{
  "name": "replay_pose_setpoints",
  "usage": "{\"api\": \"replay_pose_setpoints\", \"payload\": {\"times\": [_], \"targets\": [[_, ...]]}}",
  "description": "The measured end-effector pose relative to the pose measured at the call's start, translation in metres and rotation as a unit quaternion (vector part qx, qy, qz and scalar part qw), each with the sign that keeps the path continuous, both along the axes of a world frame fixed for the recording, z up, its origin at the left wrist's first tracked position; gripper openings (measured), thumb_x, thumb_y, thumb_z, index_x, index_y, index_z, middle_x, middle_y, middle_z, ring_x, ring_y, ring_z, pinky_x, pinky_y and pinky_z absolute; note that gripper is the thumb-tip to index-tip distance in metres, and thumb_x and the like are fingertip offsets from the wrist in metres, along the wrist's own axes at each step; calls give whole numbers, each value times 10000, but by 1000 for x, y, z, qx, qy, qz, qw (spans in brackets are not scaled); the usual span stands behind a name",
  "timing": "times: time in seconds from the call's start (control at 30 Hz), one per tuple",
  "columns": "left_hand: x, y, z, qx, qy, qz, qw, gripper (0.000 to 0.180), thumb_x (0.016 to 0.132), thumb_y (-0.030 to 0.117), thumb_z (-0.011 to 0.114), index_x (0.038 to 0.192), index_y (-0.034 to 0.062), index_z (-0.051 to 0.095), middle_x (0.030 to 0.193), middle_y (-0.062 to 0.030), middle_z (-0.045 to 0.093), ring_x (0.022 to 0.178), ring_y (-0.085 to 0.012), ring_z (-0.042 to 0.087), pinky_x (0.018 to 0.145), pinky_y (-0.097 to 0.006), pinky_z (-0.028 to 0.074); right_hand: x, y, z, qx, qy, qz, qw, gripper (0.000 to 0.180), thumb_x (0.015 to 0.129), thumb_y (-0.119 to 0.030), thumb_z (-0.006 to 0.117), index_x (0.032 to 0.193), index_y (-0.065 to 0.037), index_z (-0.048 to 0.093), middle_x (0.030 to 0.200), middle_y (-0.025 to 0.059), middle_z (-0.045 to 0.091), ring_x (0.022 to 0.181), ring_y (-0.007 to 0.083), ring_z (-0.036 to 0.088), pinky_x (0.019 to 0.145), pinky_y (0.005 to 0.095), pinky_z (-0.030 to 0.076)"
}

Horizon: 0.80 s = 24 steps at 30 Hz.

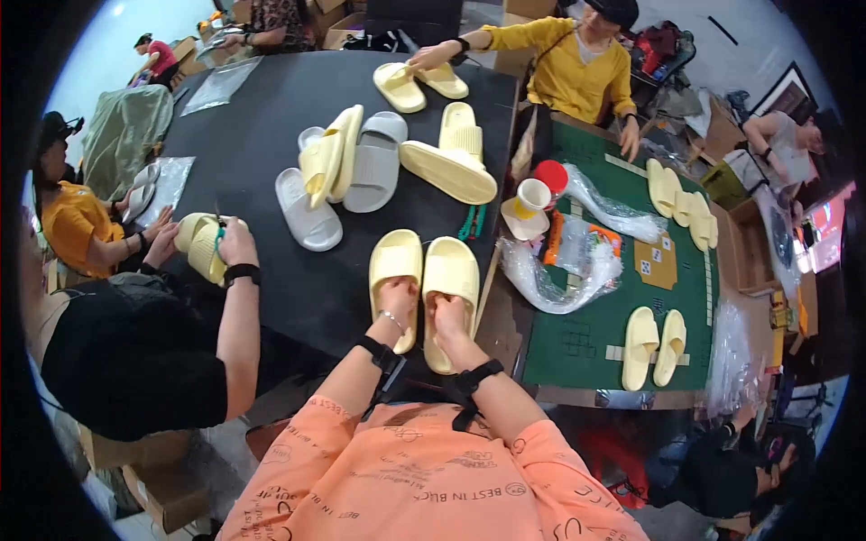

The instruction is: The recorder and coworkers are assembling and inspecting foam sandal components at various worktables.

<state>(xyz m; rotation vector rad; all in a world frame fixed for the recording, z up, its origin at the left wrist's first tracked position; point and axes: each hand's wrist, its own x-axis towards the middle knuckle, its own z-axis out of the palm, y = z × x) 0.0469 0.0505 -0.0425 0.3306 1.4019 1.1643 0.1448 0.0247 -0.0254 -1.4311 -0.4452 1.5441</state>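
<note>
Two yellow slippers (397, 256): left hand (397, 296), right hand (447, 317) inside.

Our slipper pair (450, 270) side by side near the front edge of the table (239, 149), more slippers (374, 176) behind, second table (555, 361) to our right, plastic wrap (557, 296) on it (other slippers (639, 347) too, farther right).

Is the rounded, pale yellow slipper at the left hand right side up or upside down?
Right side up: the pale yellow slipper shows its strap on top, near the left hand.
</note>
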Motion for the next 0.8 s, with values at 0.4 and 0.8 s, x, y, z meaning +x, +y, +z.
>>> {"api": "replay_pose_setpoints", "payload": {"times": [0.4, 0.8], "targets": [[-5, -30, 14, 95, 284, -268, 916, 214, 791, 20, 434, 932, 5, 595, 739, -55, 585, 684, -126, 544, 599, -237, 435, -8, -26, 10, 130, -430, 135, 883, 183, 726, -174, 569, 745, 8, 579, 657, 182, 572, 621, 348, 554, 567, 385, 428], [37, -70, 65, 185, 291, -339, 875, 338, 788, -18, 420, 1108, 19, 521, 824, -71, 615, 699, -78, 536, 621, -202, 420, 40, -39, 19, 208, -449, -17, 869, 239, 722, -207, 584, 602, -17, 505, 569, 161, 517, 503, 294, 523, 470, 360, 398]]}}
